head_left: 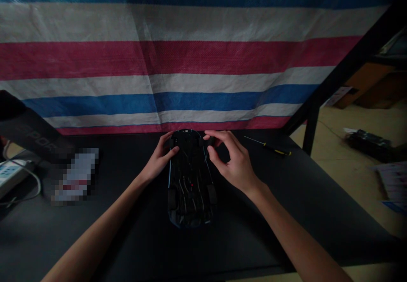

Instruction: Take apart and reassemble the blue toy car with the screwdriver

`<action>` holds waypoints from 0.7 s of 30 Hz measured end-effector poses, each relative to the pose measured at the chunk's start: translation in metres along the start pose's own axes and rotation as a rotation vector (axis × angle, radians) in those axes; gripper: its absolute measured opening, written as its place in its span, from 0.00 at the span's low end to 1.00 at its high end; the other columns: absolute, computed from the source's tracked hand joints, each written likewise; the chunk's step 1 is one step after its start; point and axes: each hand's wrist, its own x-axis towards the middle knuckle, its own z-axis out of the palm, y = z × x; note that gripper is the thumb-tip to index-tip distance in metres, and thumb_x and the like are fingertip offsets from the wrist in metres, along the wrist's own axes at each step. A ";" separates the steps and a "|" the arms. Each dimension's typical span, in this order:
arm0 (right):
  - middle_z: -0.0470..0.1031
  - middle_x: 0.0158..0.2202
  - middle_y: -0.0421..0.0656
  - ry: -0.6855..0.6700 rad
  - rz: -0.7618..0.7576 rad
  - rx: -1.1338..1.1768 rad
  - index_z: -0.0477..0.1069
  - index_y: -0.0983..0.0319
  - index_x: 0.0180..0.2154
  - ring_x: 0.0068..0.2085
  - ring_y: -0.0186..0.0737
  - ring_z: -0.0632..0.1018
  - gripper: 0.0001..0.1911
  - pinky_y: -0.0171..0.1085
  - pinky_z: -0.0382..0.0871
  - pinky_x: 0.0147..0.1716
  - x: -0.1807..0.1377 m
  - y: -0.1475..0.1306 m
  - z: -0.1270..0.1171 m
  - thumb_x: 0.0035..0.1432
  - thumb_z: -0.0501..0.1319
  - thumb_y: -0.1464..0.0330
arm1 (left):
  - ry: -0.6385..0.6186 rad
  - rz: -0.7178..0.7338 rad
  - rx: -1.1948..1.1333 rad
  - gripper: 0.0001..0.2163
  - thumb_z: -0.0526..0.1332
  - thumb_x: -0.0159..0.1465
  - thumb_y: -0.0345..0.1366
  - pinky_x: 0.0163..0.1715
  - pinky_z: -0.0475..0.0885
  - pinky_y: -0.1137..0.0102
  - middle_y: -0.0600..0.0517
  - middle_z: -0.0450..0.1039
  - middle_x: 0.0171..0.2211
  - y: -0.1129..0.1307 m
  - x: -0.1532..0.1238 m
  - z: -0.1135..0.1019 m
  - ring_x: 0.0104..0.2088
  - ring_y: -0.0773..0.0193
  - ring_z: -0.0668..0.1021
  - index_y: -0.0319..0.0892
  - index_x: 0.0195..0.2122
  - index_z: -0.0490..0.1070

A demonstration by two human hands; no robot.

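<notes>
A dark toy car [190, 180] lies upside down on the black table [286, 214], its underside and wheels facing up. My left hand [158, 159] grips the car's far left side, fingers curled at the front left wheel. My right hand [230, 159] pinches at the car's far right wheel [209, 141] with thumb and fingertips. Both forearms reach in from the near edge.
A thin screwdriver with a black and yellow handle [269, 147] lies on the table to the right of my hands. At the left are a blurred paper item [76, 175], a dark box [28, 131] and a white power strip [11, 174]. A striped tarp [178, 61] hangs behind.
</notes>
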 end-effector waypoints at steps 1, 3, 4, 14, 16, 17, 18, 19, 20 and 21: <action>0.80 0.49 0.43 0.002 -0.001 -0.001 0.69 0.52 0.62 0.44 0.43 0.79 0.20 0.48 0.79 0.48 0.000 0.000 0.000 0.72 0.60 0.71 | -0.003 -0.008 -0.009 0.30 0.63 0.71 0.50 0.68 0.69 0.47 0.46 0.61 0.74 0.000 0.000 0.000 0.70 0.43 0.69 0.51 0.71 0.58; 0.81 0.47 0.42 0.029 -0.012 -0.007 0.71 0.52 0.59 0.40 0.42 0.78 0.17 0.46 0.79 0.45 -0.001 0.000 0.001 0.71 0.64 0.70 | -0.003 -0.014 -0.031 0.30 0.63 0.71 0.50 0.68 0.68 0.48 0.45 0.61 0.74 0.001 0.000 0.001 0.70 0.43 0.69 0.50 0.71 0.58; 0.81 0.46 0.42 0.047 -0.013 -0.010 0.72 0.52 0.58 0.38 0.41 0.78 0.16 0.45 0.79 0.43 -0.001 0.000 0.001 0.71 0.65 0.69 | 0.000 -0.013 -0.039 0.30 0.64 0.71 0.50 0.68 0.68 0.49 0.45 0.62 0.74 0.001 0.000 0.001 0.70 0.44 0.69 0.50 0.71 0.58; 0.79 0.47 0.44 0.037 0.045 0.058 0.70 0.54 0.58 0.48 0.44 0.81 0.14 0.47 0.79 0.49 -0.005 0.005 0.007 0.74 0.58 0.69 | -0.006 0.000 -0.035 0.31 0.63 0.71 0.51 0.68 0.69 0.49 0.46 0.62 0.74 -0.006 0.001 0.001 0.69 0.44 0.70 0.51 0.72 0.58; 0.78 0.47 0.44 0.056 0.047 0.033 0.72 0.53 0.57 0.45 0.43 0.80 0.13 0.45 0.80 0.45 -0.004 0.004 0.006 0.73 0.61 0.68 | -0.010 -0.001 -0.055 0.30 0.64 0.71 0.51 0.68 0.69 0.49 0.46 0.62 0.73 -0.006 0.001 0.000 0.69 0.44 0.70 0.52 0.72 0.58; 0.78 0.46 0.43 0.068 0.046 0.020 0.73 0.52 0.56 0.43 0.42 0.79 0.13 0.44 0.80 0.42 -0.004 0.003 0.006 0.73 0.62 0.68 | -0.009 -0.002 -0.064 0.30 0.64 0.71 0.50 0.68 0.68 0.49 0.46 0.62 0.73 -0.006 0.001 0.001 0.70 0.44 0.69 0.51 0.71 0.58; 0.77 0.46 0.43 0.073 0.045 0.009 0.73 0.51 0.57 0.41 0.41 0.79 0.14 0.43 0.79 0.41 -0.004 0.002 0.006 0.73 0.63 0.68 | -0.009 -0.003 -0.071 0.30 0.64 0.71 0.50 0.69 0.68 0.49 0.46 0.61 0.73 -0.006 0.001 0.001 0.70 0.44 0.69 0.51 0.71 0.58; 0.77 0.45 0.43 0.072 0.041 0.002 0.73 0.51 0.58 0.40 0.41 0.78 0.15 0.43 0.79 0.40 -0.003 0.002 0.006 0.73 0.63 0.68 | -0.008 -0.006 -0.076 0.30 0.65 0.71 0.50 0.69 0.68 0.49 0.46 0.61 0.73 -0.005 0.001 0.001 0.70 0.44 0.68 0.51 0.71 0.58; 0.77 0.45 0.43 0.064 0.035 -0.001 0.72 0.51 0.60 0.39 0.41 0.78 0.16 0.43 0.79 0.41 -0.003 0.002 0.005 0.73 0.62 0.69 | -0.006 -0.009 -0.078 0.31 0.65 0.71 0.50 0.69 0.67 0.49 0.45 0.61 0.74 -0.005 0.001 0.001 0.70 0.44 0.68 0.50 0.71 0.58; 0.77 0.46 0.43 0.054 0.030 -0.002 0.71 0.51 0.62 0.40 0.41 0.78 0.18 0.44 0.79 0.42 -0.003 0.002 0.005 0.74 0.61 0.69 | -0.006 -0.014 -0.077 0.31 0.65 0.71 0.50 0.69 0.67 0.48 0.45 0.61 0.74 -0.004 0.001 0.001 0.70 0.44 0.69 0.51 0.71 0.58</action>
